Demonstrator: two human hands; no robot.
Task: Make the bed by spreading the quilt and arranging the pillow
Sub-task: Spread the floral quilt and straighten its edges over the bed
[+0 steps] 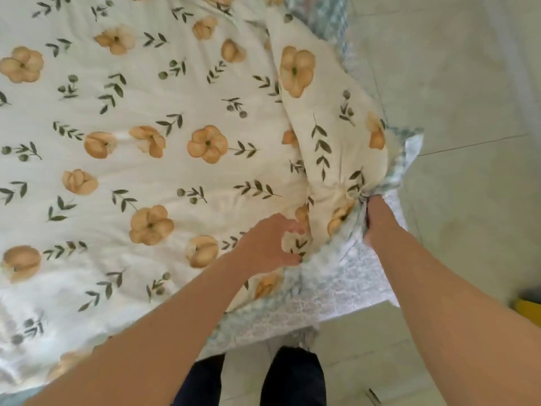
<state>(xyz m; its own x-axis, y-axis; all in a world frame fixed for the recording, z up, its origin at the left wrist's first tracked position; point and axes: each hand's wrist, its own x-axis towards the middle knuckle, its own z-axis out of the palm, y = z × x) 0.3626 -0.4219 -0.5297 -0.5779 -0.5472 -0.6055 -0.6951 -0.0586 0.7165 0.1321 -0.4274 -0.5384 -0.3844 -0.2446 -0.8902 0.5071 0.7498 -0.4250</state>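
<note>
Cream cloth printed with orange flowers and green sprigs fills most of the view. It is the quilt (140,118), lying flat over the bed (263,326) except at its near right corner. There a thick fold is turned back on itself and gathered into a bunch.

My right hand (377,221) is at that bunch, on the quilt's right edge. Its fingers are curled into the cloth and out of sight, gripping the quilt where the creases draw together. My left hand (269,244) is just left of the fold, on the quilt's top surface. Its thumb and fingers are bent into a C and close on a small ridge of the quilt. The two hands are near each other but apart, with puckered cloth between them.

A pale blue-green patterned sheet (336,288) shows from under the quilt's right and near edges. Right of the quilt is a floor (456,83) of pale tiles with thin dark joints. Below the quilt's near edge are my legs in dark trousers (292,379), close to that corner. Far right of the quilt, at the edge of view, is part of something yellow (528,309); I cannot tell what it is.
</note>
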